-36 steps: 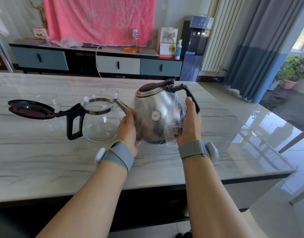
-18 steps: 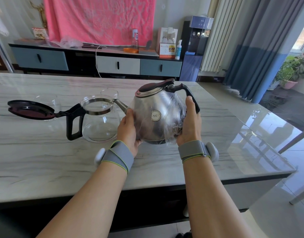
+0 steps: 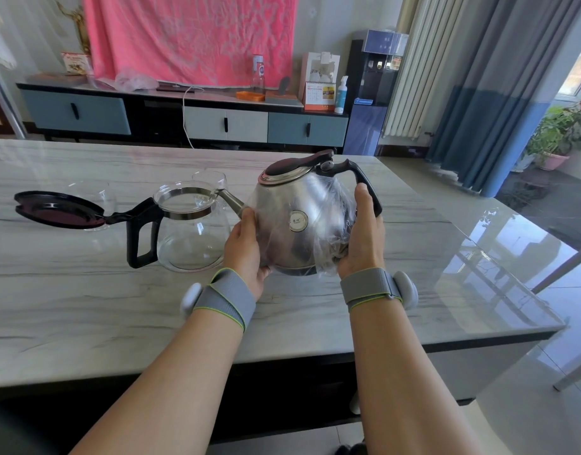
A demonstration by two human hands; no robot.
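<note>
Kettle (image 3: 299, 221) between left hand (image 3: 246, 247), right hand (image 3: 359, 238).

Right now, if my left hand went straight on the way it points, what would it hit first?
Most likely the spout of the wrapped kettle that your left hand holds, just past its thumb; the glass carafe stands beyond. Depth is hard to judge.

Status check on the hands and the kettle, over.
Left hand and right hand hold the kettle by its sides. Kettle wrapped in clear plastic. Glass pot close beside its spout, lid open.
</note>
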